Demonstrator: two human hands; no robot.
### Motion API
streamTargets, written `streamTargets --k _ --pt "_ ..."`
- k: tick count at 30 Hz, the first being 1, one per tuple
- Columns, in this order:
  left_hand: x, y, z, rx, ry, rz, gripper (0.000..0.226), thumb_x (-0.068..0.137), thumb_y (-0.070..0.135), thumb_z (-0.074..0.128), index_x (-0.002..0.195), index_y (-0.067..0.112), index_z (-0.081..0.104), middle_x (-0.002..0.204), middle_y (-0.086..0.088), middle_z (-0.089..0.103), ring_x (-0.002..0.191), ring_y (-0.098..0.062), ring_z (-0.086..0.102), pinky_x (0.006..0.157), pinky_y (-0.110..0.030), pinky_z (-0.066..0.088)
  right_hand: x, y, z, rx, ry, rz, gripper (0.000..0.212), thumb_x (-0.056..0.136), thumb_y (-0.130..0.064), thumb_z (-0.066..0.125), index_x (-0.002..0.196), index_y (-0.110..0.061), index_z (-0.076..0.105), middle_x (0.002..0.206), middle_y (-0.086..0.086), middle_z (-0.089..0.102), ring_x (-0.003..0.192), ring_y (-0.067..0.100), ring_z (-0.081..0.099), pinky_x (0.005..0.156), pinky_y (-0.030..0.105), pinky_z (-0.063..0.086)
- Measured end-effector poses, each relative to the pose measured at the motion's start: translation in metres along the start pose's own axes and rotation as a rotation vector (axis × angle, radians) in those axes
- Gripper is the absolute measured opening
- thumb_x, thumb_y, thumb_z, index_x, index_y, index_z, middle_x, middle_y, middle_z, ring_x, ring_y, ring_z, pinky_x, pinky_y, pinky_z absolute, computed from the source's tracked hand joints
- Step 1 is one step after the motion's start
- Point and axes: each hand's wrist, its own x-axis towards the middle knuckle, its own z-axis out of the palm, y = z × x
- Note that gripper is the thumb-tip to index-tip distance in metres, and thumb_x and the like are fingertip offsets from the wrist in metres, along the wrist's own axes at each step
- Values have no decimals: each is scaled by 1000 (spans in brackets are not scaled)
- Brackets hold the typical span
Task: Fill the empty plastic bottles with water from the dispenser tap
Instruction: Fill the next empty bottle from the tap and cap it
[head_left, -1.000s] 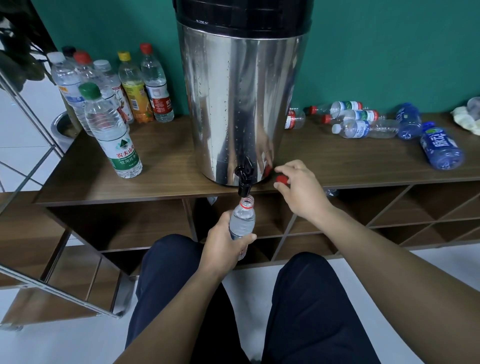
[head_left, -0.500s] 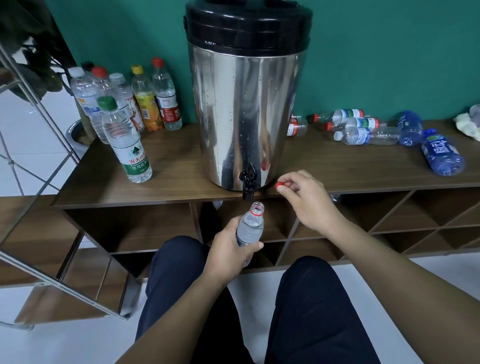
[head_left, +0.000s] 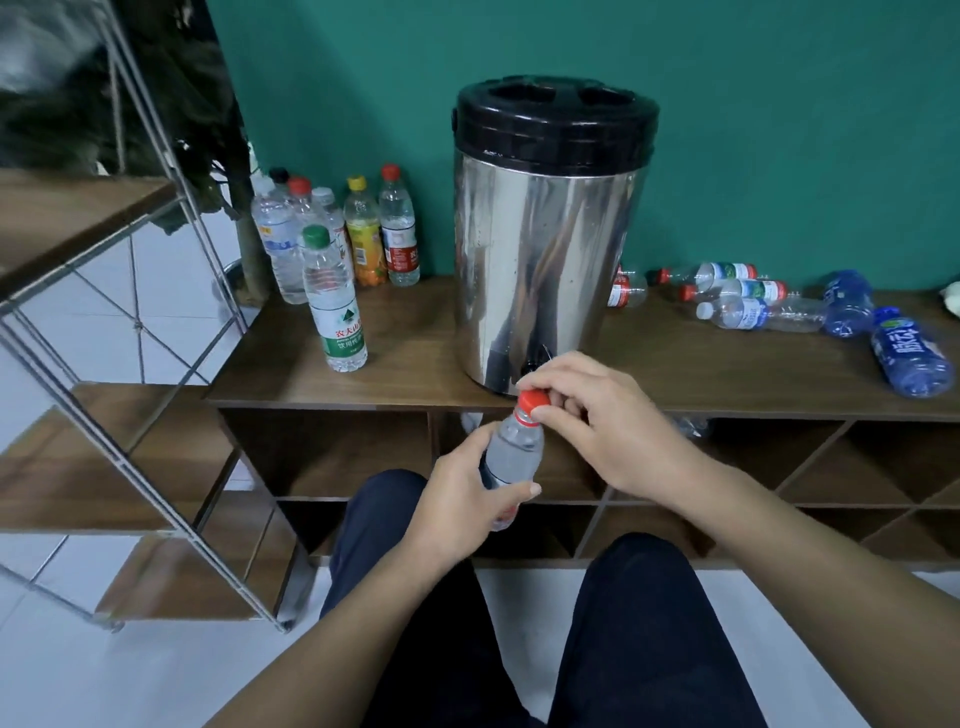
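A steel water dispenser (head_left: 545, 249) with a black lid stands on the wooden shelf top (head_left: 405, 364); its tap is hidden behind my right hand. My left hand (head_left: 462, 504) grips a small clear bottle (head_left: 514, 452) filled with water, held in front of the shelf edge. My right hand (head_left: 597, 421) pinches the red cap (head_left: 533, 401) that sits on the bottle's neck. Several filled bottles (head_left: 358, 234) stand upright left of the dispenser, one green-capped bottle (head_left: 332, 306) closest to me. Several empty bottles (head_left: 748, 301) lie on their sides to the right.
Two blue bottles (head_left: 909, 353) lie at the far right of the shelf top. A metal-framed rack with wooden shelves (head_left: 119, 415) stands at the left. Open cubbies (head_left: 779, 462) run under the shelf top. My knees are below, over white floor tiles.
My left hand drew the bottle away from under the tap and towards me. My right hand carried the red cap onto the bottle's neck. The camera tilted up and back.
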Motion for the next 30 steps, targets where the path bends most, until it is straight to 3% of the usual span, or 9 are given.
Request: streamTargets --k 4,8,10,16,19,22,26,28,30 --pt "-3 17 -31 18 1 40 68 87 33 97 147 39 65 129 20 76 123 -1 70 110 -37 58 23 -26 -12 -22 -73 -113 28 110 -23 68 137 -26 74 127 -18 62 96 12 65 87 26 53" --pt "2 28 -67 9 -18 63 66 87 29 97 146 36 67 131 14 78 125 -10 72 114 -48 57 56 -49 -33 -157 -235 -263 33 112 -16 63 142 -28 70 138 -20 60 123 4 61 110 29 50" --pt "7 31 -87 11 -44 78 65 88 26 97 145 33 68 132 9 78 126 -15 73 115 -52 56 73 -60 -40 -243 -275 -340 33 111 -16 63 142 -25 71 140 -15 60 124 6 60 111 32 49" --pt "31 34 -133 -14 -116 68 65 90 17 95 148 25 67 136 2 78 129 -21 73 117 -59 54 122 -83 -44 -336 -332 -439 31 110 -19 65 139 -28 71 138 -18 61 119 3 62 108 30 52" --pt "47 34 -150 26 -118 71 61 92 21 94 147 28 67 136 7 78 129 -18 73 116 -56 56 144 -88 -40 -381 -292 -421 31 110 -29 64 140 -26 72 131 -13 64 111 7 64 102 28 53" --pt "59 35 -155 71 -15 83 65 90 31 95 148 32 66 136 15 77 128 -12 72 113 -54 58 167 -90 -32 -453 -223 -334 38 105 -52 60 126 -25 76 107 -12 61 92 8 60 88 36 55" --pt "77 33 -153 84 175 90 63 86 36 96 143 36 68 128 20 78 120 -4 73 109 -48 61 189 -93 -16 -490 -45 -303 51 103 -64 54 111 -19 78 91 -13 57 83 10 55 74 30 46" --pt "87 27 -154 66 209 88 62 87 38 95 142 36 68 128 19 78 120 -5 73 108 -49 61 198 -91 -11 -506 -35 -322 55 104 -66 54 124 -20 77 103 -8 65 91 13 60 82 34 53" --pt "96 21 -157 66 224 75 61 88 40 94 143 36 67 129 18 78 120 -5 73 108 -49 61 208 -89 -9 -454 -111 -330 54 108 -59 58 149 -26 66 128 -5 67 103 14 62 94 36 56"
